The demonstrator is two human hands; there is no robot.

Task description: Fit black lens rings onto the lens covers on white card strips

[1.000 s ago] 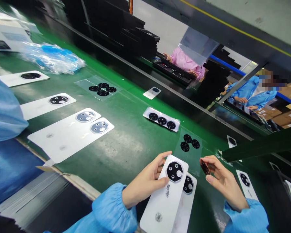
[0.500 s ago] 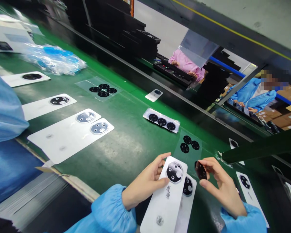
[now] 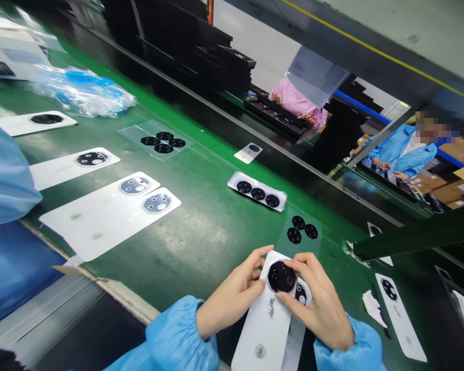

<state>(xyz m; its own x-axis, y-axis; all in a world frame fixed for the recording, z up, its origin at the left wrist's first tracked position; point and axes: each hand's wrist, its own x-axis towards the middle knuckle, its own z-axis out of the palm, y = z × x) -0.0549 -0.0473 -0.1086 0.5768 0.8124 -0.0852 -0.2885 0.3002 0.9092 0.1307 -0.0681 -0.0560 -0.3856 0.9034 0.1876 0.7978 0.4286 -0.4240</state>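
Note:
My left hand (image 3: 230,296) is closed on the edge of a white phone back panel (image 3: 261,330), its thumb near the camera area. My right hand (image 3: 325,304) pinches a black octagonal camera lens cover (image 3: 281,277) between thumb and fingers. That cover lies over the camera spot at the panel's top end; whether it is pressed flat, I cannot tell. Beneath and to the right of the held panel, a second white panel (image 3: 296,337) shows in part. Just beyond my hands is a clear sheet (image 3: 288,246) with three black covers (image 3: 298,222) on it.
Several white panels lie about, including a pair (image 3: 88,226) at left and one (image 3: 400,319) at right. A strip of three covers (image 3: 258,194) and a plastic bag (image 3: 88,95) are farther back. A green post (image 3: 417,234) slants in from the right. Co-workers sit beyond.
My right hand has moved left with the lens cover, from beside the panel onto its camera area. A crumpled white scrap at right has come into sight.

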